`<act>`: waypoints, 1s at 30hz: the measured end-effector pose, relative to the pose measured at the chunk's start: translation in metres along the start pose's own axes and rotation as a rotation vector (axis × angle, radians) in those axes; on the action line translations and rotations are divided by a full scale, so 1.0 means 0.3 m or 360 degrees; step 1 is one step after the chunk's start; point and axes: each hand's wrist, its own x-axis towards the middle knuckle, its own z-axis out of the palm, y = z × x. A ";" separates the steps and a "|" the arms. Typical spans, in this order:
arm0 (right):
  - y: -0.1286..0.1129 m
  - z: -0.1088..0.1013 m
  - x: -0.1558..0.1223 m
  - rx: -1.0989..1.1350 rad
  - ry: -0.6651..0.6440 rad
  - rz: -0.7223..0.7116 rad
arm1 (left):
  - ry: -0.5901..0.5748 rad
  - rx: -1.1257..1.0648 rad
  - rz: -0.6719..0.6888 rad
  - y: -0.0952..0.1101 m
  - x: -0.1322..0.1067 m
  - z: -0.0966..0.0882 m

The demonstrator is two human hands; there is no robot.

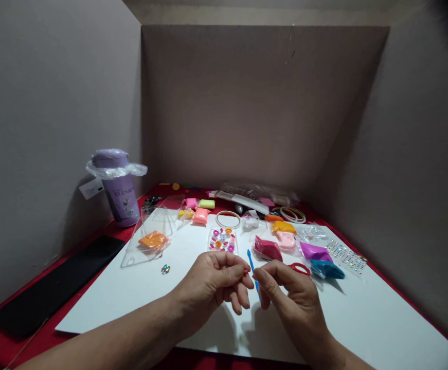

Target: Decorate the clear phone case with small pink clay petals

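My left hand [224, 277] pinches a tiny red piece [246, 271], which looks like modelling clay, between thumb and forefinger; its other fingers are loosely curled. Close beside it on the right, my right hand [287, 290] has thumb and forefinger closed together. A slim blue modelling tool [249, 255] runs behind or along these right fingertips; whether they grip it or it lies on the board cannot be told. Just beyond the hands lie a clear sheet of colourful gem shapes [222, 239] and a packet of dark red clay [268, 248]. Red scissor handles [301, 267] show behind the right hand.
A white board [104, 303] covers a red cloth. Left are a purple bottle [121, 198], a black phone-like slab [57, 282], clear plates [131, 252] with an orange clay packet [153, 240], and small gems [165, 269]. Right are clay packets [327, 269], a rhinestone sheet [347, 255] and bangles [292, 215].
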 end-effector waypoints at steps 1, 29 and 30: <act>-0.001 0.000 0.001 -0.0005 -0.0003 -0.0005 | -0.0015 0.0011 -0.0009 0.001 0.000 0.000; 0.022 0.005 -0.010 -0.0190 -0.0039 -0.0460 | -0.0002 -0.0015 -0.0070 -0.007 0.002 -0.014; 0.022 0.005 -0.010 -0.0194 -0.0038 -0.0464 | -0.0008 -0.0025 -0.0069 -0.007 0.002 -0.014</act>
